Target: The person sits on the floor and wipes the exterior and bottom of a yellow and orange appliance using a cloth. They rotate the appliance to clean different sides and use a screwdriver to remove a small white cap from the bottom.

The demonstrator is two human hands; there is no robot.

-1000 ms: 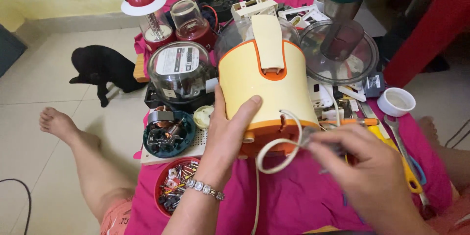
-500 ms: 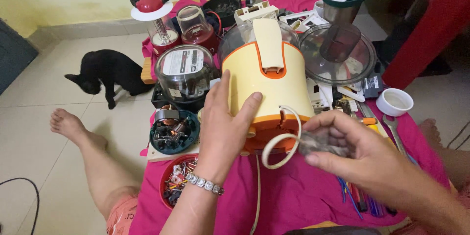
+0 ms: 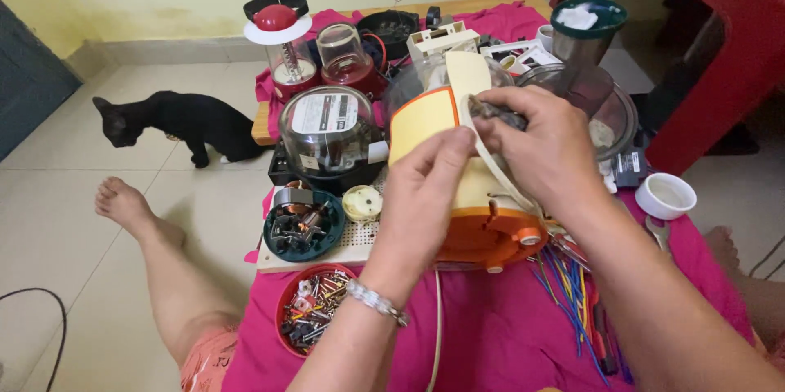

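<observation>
Head cam looking down: left hand (image 3: pixel 429 196) is pressed against the front of the cream-and-orange mixer base (image 3: pixel 466 188), fingers wrapped on its body, while the right hand (image 3: pixel 544 151) has its fingers pinched on the dark plug (image 3: pixel 497 114) of the white cord (image 3: pixel 495 165) up top. Just left of the fingers sits a red bowl of screws (image 3: pixel 315 308) on the pink cloth (image 3: pixel 507 335), and a black cat (image 3: pixel 180 120) is well off to the left on the floor.
</observation>
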